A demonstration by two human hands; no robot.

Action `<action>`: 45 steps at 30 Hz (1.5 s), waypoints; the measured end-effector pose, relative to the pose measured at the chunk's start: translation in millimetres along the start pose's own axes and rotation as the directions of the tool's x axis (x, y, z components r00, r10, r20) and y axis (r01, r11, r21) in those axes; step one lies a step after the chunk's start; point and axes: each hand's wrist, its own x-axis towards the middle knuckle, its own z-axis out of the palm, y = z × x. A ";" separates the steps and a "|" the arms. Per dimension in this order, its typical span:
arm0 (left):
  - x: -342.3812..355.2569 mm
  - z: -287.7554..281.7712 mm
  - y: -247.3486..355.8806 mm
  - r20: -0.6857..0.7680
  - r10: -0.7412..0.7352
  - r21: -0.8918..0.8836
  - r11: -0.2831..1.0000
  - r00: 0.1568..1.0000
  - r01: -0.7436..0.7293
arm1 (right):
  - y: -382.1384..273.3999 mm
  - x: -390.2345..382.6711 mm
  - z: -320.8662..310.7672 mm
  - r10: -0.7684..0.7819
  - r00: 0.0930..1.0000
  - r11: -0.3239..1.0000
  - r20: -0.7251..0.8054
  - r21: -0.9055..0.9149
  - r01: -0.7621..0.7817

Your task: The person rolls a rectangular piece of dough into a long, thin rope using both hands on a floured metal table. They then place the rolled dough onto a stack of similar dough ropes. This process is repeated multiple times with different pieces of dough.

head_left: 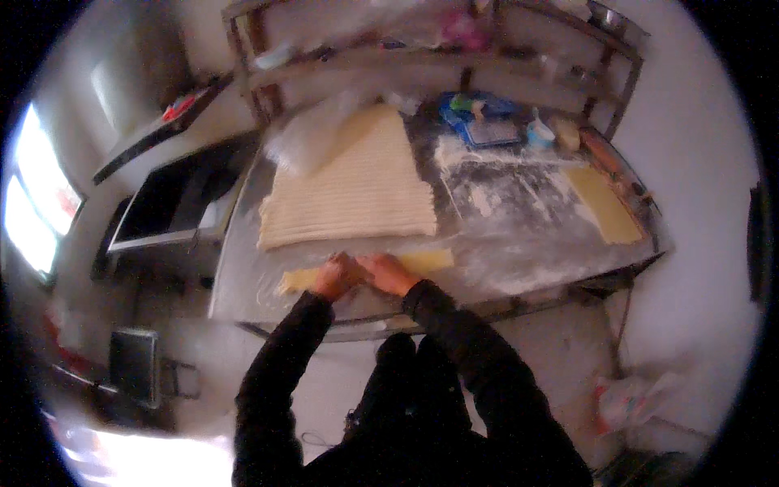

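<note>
At the tabletop's (495, 274) near edge, we judge left hand (337, 277) and right hand (389, 274), together, grip indiscernible, working a dough strip (430, 260), next needing steadiness.

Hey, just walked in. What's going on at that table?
A person's left hand and right hand are close together on a narrow yellow strip, apparently dough, near the front of the floury table. Just beyond lies a large pale ridged sheet, partly covered by clear plastic. A flat yellow piece lies toward the table's right end.
</note>
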 end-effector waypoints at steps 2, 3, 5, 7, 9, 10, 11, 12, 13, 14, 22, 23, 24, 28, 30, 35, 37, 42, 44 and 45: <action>8.6 -24.5 26.4 -0.016 -0.102 -0.137 0.986 0.995 0.099 | 21.9 -29.8 -30.3 0.076 0.996 0.997 0.053 -0.017 -0.075; 3.8 -27.6 25.2 -0.013 -0.091 -0.145 0.985 0.996 0.089 | 25.5 -35.7 -43.9 0.081 0.993 0.997 0.086 -0.011 -0.080; 5.0 -31.8 24.3 -0.014 -0.051 -0.166 0.985 0.999 0.048 | 34.2 -44.7 -57.0 0.090 0.988 0.996 0.126 -0.040 -0.085; 10.6 -32.5 33.9 -0.081 -0.075 -0.211 0.976 0.994 0.057 | 34.1 -48.1 -59.1 0.110 0.986 0.992 0.124 -0.079 -0.101; 23.8 -28.1 48.9 -0.081 -0.066 -0.196 0.979 0.995 0.049 | 20.7 -45.7 -46.0 0.055 0.998 0.995 0.015 -0.085 -0.053; 35.0 -24.3 55.5 -0.057 -0.051 -0.156 0.987 0.997 0.041 | 18.1 -42.8 -41.9 0.020 0.999 0.995 -0.039 -0.094 -0.023; 41.3 -23.6 58.8 -0.033 -0.037 -0.115 0.993 0.999 0.033 | 20.5 -42.7 -43.4 0.021 0.999 0.998 -0.046 -0.056 -0.023; 41.4 -26.1 58.4 -0.030 -0.040 -0.111 0.993 0.999 0.037 | 23.7 -43.0 -45.8 0.021 0.998 1.000 -0.054 -0.017 -0.022; 47.8 -30.7 63.8 -0.028 -0.025 -0.117 0.993 0.999 0.021 | 33.4 -49.9 -49.2 0.040 0.997 0.999 -0.067 0.012 -0.039; 45.5 -32.1 64.6 -0.023 -0.031 -0.119 0.992 0.999 0.028 | 39.1 -56.7 -56.1 0.075 0.996 0.997 -0.041 -0.004 -0.076; 67.4 -0.5 89.6 -0.087 -0.047 -0.159 0.987 0.995 0.033 | 86.7 -123.6 -116.3 0.275 0.957 0.941 -0.088 -0.179 -0.287; 75.3 -2.2 96.4 -0.047 -0.051 -0.156 0.987 0.998 0.043 | 87.5 -126.8 -119.5 0.297 0.952 0.932 -0.068 -0.194 -0.305; 78.8 -1.6 98.9 -0.038 -0.032 -0.132 0.991 0.999 0.027 | 87.9 -130.2 -122.2 0.319 0.947 0.923 -0.048 -0.209 -0.322; 90.7 -6.0 100.8 0.134 -0.081 -0.155 0.983 0.988 0.101 | 90.9 -129.1 -119.7 0.296 0.954 0.925 -0.047 -0.237 -0.298; 99.0 -6.9 106.9 0.173 -0.092 -0.199 0.972 0.981 0.126 | 88.2 -128.6 -117.2 0.274 0.960 0.920 -0.059 -0.274 -0.279; 113.3 2.9 122.0 0.033 0.010 -0.175 0.985 0.999 -0.004 | 79.7 -134.6 -110.7 0.171 0.979 0.875 -0.108 -0.440 -0.202; 118.1 5.5 127.1 0.099 -0.043 -0.161 0.985 0.994 0.059 | 76.9 -139.9 -109.8 0.039 0.981 0.837 -0.192 -0.530 -0.137; 120.5 10.0 126.8 0.096 -0.069 -0.173 0.981 0.993 0.085 | 66.7 -135.7 -115.5 0.116 0.989 0.833 -0.088 -0.534 -0.145; 122.4 9.4 130.0 0.087 -0.068 -0.179 0.980 0.994 0.082 | 65.9 -134.7 -115.1 0.184 0.979 0.854 -0.092 -0.478 -0.206; 122.7 9.3 130.4 0.082 -0.078 -0.166 0.982 0.994 0.091 | 65.8 -133.8 -114.8 0.253 0.962 0.874 -0.099 -0.402 -0.271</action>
